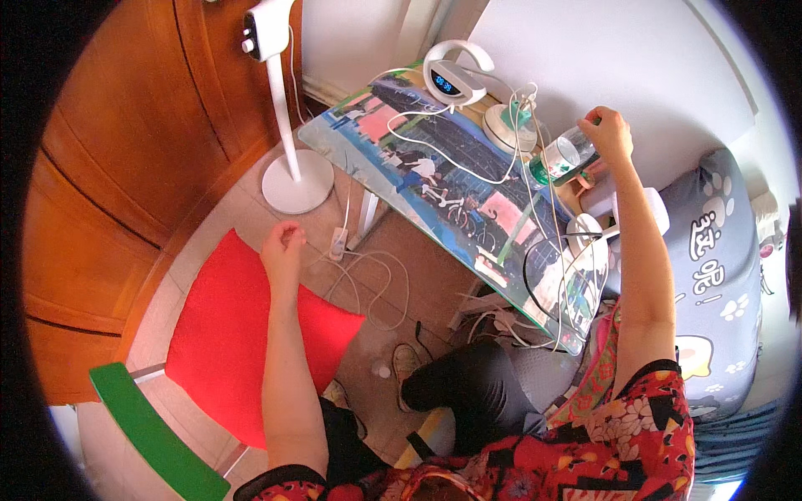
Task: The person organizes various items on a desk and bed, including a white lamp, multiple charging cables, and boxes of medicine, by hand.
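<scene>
1. With fingers (600, 113) of the right hand (611, 135), gripped clear bottle (574, 150) by one end, tilted at table's (418, 196) back edge.
2. Risked snagging white cables (505, 181) through dragging sideways.
3. With left hand (284, 246), curled loosely; couldn't tell whether empty.

clear bottle (572, 149), its label (541, 173) maybe green and white, plain red cushion (225, 334), green chair back (150, 434), red and black flowery shirt (631, 426)
</scene>
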`<state>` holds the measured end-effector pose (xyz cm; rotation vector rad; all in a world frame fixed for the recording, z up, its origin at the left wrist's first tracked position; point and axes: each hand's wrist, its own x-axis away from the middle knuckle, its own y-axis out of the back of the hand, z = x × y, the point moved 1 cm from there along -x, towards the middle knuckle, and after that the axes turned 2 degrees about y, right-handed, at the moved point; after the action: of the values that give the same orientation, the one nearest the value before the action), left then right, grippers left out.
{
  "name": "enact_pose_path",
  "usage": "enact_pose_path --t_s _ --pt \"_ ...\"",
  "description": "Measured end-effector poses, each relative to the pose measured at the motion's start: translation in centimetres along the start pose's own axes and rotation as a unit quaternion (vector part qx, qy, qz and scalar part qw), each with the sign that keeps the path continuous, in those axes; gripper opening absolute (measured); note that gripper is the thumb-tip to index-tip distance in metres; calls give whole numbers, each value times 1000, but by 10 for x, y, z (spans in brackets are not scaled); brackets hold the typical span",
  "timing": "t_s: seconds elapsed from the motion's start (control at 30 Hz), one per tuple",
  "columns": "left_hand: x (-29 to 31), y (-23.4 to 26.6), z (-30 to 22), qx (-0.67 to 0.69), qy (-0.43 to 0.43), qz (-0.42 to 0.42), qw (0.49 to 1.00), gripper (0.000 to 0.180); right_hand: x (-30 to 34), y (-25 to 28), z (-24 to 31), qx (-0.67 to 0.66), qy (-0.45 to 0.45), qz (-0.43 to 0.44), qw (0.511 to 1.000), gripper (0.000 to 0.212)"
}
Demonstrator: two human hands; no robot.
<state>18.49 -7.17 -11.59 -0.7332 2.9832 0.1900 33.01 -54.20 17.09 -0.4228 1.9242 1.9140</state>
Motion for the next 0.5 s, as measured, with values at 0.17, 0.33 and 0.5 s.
enact_pose_path --t_s 0.17,0.33,0.5 --pt "-2 3 6 3 10 -12 1000 14 8 8 11 48 -28 23 998 23" --pt "-1 -2 4 -4 -18 -1 1000 14 15 16 14 101 -6 51 994 27" --pt "-1 -4 4 27 -3 6 1000 13 33 20 36 153 127 -99 975 24"
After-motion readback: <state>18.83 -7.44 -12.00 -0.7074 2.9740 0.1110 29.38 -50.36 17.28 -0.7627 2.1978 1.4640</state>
